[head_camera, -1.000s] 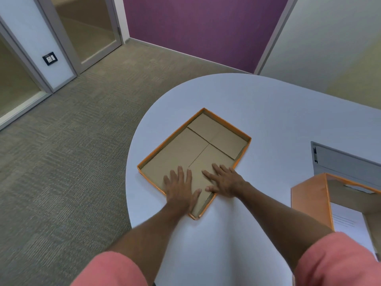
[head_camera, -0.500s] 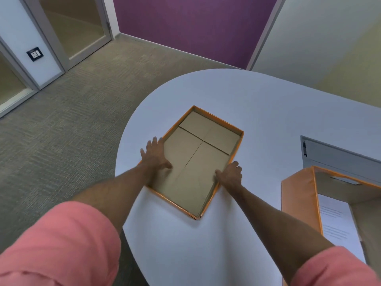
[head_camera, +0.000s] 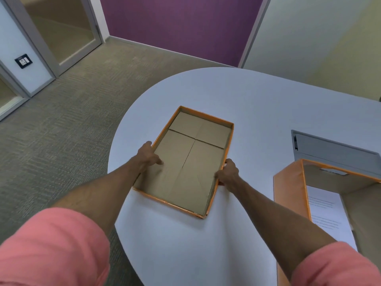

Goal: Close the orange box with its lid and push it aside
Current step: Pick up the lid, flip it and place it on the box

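The orange lid (head_camera: 191,162) lies upside down near the white table's left edge, its brown cardboard inside facing up. My left hand (head_camera: 148,154) grips the lid's left rim, thumb inside, fingers outside. My right hand (head_camera: 227,173) grips the right rim the same way. The open orange box (head_camera: 290,195) stands at the right, with printed white paper (head_camera: 325,215) inside it; its lower part runs out of frame.
The white table (head_camera: 206,244) has a rounded left edge, with carpet floor beyond. A grey flat panel (head_camera: 334,149) lies on the table behind the orange box. Glass doors and a purple wall stand at the back.
My hands went from lying flat inside the lid to its two long rims and closed on them. The lid has turned slightly and come nearer to me.
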### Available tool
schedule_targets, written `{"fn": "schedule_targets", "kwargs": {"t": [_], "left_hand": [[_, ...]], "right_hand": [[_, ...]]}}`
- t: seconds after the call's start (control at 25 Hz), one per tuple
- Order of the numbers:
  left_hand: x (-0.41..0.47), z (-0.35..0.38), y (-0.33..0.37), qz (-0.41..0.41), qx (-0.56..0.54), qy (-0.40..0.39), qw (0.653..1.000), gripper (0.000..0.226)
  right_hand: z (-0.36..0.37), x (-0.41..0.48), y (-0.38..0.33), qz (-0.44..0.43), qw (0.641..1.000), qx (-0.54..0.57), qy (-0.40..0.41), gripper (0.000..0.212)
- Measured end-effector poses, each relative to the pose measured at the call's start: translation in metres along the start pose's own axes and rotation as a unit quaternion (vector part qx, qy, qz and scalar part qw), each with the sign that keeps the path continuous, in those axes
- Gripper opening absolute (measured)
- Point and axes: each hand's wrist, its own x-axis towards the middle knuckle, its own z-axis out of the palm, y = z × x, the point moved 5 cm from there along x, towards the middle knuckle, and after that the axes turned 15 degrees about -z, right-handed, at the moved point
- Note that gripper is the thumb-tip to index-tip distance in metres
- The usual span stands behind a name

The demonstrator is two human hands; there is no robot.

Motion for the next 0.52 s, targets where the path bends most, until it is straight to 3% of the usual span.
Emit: {"fn": "schedule_targets", "kwargs": {"t": [0.16,0.28,0.52], "left_hand": [[-0.024,-0.001,0.020,0.003,-0.026,0.029,0.999,0.073],[-0.053,-0.003,0.043,0.030,-0.052,0.050,0.997,0.055],[-0.123,0.015,0.083,0.069,-0.063,0.037,0.995,0.051]], "right_hand": [[-0.043,0.000,-0.018,-0.034,0.999,0.040,0.007,0.058],[-0.086,-0.009,-0.039,-0.065,0.996,0.066,0.008,0.056],[-0.176,-0.034,-0.056,-0.112,0.992,0.053,0.024,0.051]]}}
